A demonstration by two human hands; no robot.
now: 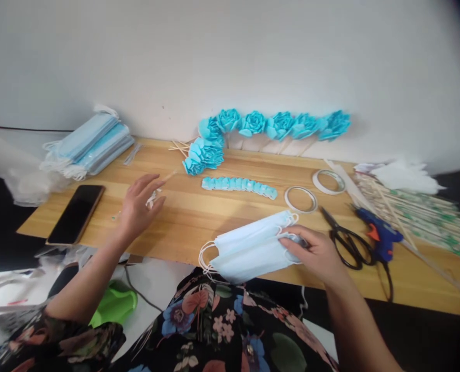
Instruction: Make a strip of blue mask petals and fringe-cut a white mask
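My right hand point(318, 253) grips a few pale blue face masks point(253, 248) by their right end, between thumb and fingers. White ear loops hang from both ends of the masks, which lie over the table's front edge. My left hand point(140, 206) is over the left part of the table with its fingers apart. Small white scraps point(153, 198) show between its thumb and fingers, apparently lying on the wood. Beyond the hands, a row of blue folded petals point(238, 185) rests on the table. Several blue flowers point(253, 123) on sticks lean against the wall behind.
A stack of masks point(92, 142) and a phone point(76, 214) lie at the left. Toward the right are two tape rolls point(300, 200), black scissors point(349, 245), a blue glue gun point(380, 235) and bundled sticks point(427, 212). A green basin point(115, 305) is below the table.
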